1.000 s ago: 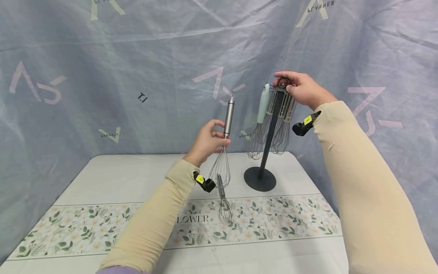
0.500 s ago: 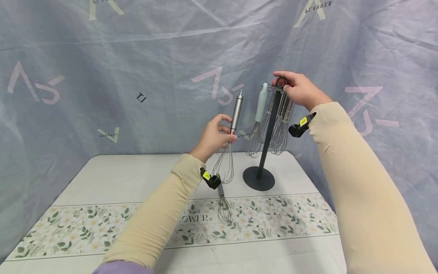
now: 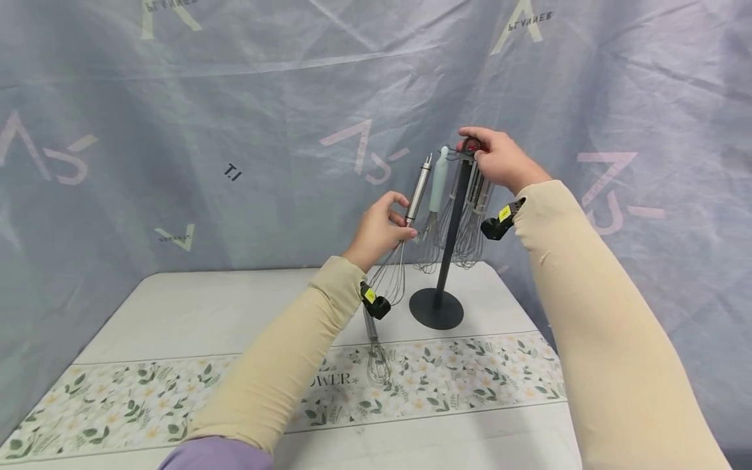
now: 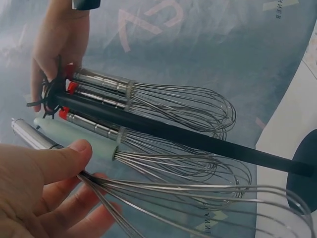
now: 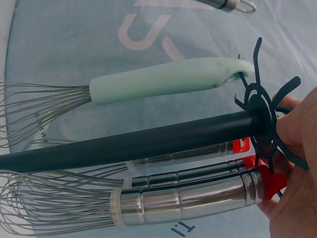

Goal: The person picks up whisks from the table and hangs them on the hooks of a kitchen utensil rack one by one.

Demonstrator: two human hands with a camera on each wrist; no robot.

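Note:
My left hand (image 3: 382, 228) pinches a steel whisk (image 3: 418, 193) at the base of its handle, wires down and the hanging loop up, tilted toward the stand. With my right hand (image 3: 499, 156) I grip the hooked top of a black stand (image 3: 449, 248). From its hooks hang a whisk with a mint-green handle (image 5: 168, 79) and several steel whisks (image 5: 188, 198) with red ends. In the left wrist view the held whisk's handle (image 4: 32, 134) lies close beside the mint-green handle (image 4: 79, 136).
A smaller whisk (image 3: 376, 359) lies on the white table (image 3: 235, 300), its handle partly hidden by the left wrist camera. The stand's round base (image 3: 436, 318) rests near the table's back right. A grey-blue curtain (image 3: 264, 130) hangs behind.
My left hand has carried the steel whisk right and slightly up, closer to the hanging whisks, and the whisk leans more. My right hand stays on the stand's top. The view has shifted slightly.

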